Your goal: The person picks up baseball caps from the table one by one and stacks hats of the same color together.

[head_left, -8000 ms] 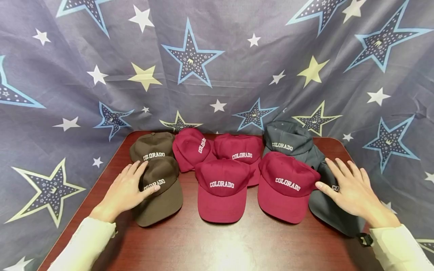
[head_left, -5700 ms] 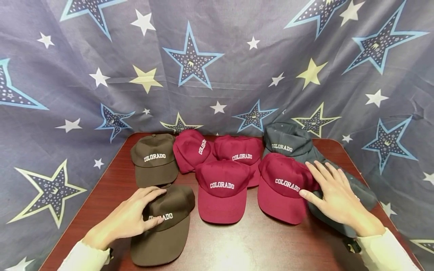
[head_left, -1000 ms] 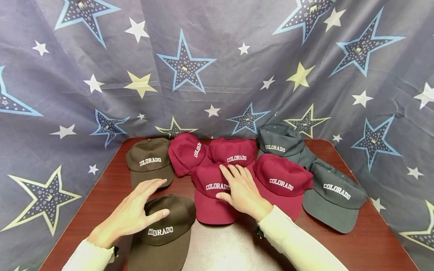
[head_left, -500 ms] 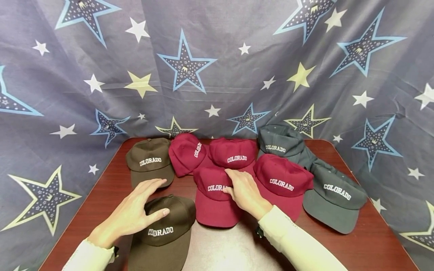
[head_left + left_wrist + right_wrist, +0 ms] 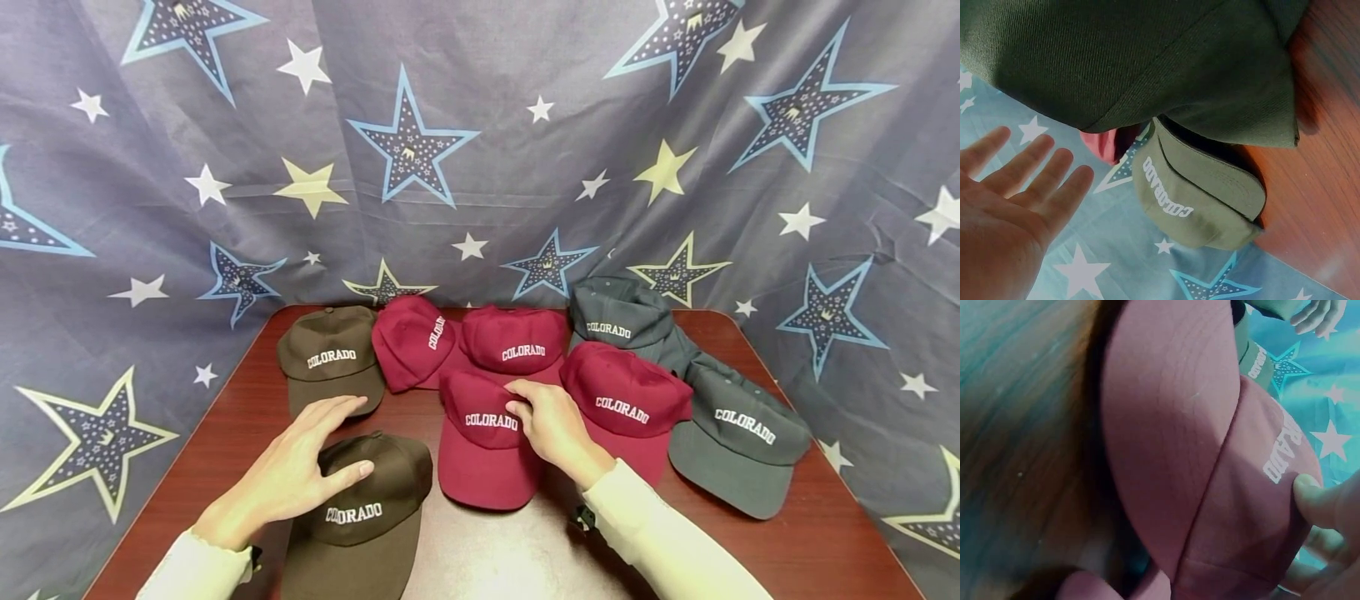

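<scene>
In the head view my right hand [image 5: 558, 425] pinches the crown of the front maroon cap [image 5: 486, 479], its visor toward me. The right wrist view shows the thumb [image 5: 1313, 500] against the front panel of that maroon cap [image 5: 1172, 419], beside the white lettering; the other fingers go behind the crown. My left hand [image 5: 281, 471], fingers extended and spread, hovers by the nearest brown cap [image 5: 360, 558] at the front left. In the left wrist view a gap shows between this left hand [image 5: 1016, 212] and the brown cap [image 5: 1135, 56].
Behind stand a second brown cap [image 5: 330, 358], a tilted maroon cap [image 5: 412, 342] and another maroon cap [image 5: 517, 333]. Right of my right hand are a maroon cap [image 5: 622, 408] and two dark grey caps, one behind [image 5: 618, 308], one in front [image 5: 738, 442]. A starry cloth [image 5: 480, 167] hangs behind the table.
Earlier, the left hand drew the front brown cap toward me. The right hand went from the front grey cap to the front maroon cap, gripped it, and shifted it slightly right and nearer.
</scene>
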{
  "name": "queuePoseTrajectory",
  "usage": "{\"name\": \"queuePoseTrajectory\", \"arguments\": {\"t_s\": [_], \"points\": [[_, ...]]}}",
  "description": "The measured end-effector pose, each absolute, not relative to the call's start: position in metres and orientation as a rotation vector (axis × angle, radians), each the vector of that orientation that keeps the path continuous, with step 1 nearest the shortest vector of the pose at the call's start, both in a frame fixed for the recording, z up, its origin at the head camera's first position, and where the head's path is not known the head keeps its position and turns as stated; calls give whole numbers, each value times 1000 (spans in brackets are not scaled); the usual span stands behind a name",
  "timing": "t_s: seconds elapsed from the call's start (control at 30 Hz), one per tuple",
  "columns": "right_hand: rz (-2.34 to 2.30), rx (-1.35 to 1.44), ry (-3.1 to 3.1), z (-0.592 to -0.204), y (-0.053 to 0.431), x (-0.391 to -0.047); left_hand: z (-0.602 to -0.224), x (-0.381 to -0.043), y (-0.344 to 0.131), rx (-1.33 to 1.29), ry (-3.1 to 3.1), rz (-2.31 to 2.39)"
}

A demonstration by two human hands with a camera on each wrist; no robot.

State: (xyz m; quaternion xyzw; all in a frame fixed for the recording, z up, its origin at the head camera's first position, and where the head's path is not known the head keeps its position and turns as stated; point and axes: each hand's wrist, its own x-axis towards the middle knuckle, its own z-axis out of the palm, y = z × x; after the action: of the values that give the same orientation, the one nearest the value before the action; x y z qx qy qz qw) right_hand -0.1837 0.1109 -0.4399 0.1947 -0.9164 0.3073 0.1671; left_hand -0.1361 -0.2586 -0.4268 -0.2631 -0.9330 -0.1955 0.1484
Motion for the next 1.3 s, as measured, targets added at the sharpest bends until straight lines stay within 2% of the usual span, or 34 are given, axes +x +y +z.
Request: {"name": "queuePoseTrajectory", "arguments": {"t_s": [0.5,0.93,1.3], "points": [[1025,638,-2546,-423,131,-161,-426,-136,-259,-758,-2677,-579],[1125,731,-2576,-430,140,-126,-424,-135,-260,-748,-2695,-582],[1115,789,-2590,-438,137,-110,-423,-135,-260,-751,-2685,-587]]}}
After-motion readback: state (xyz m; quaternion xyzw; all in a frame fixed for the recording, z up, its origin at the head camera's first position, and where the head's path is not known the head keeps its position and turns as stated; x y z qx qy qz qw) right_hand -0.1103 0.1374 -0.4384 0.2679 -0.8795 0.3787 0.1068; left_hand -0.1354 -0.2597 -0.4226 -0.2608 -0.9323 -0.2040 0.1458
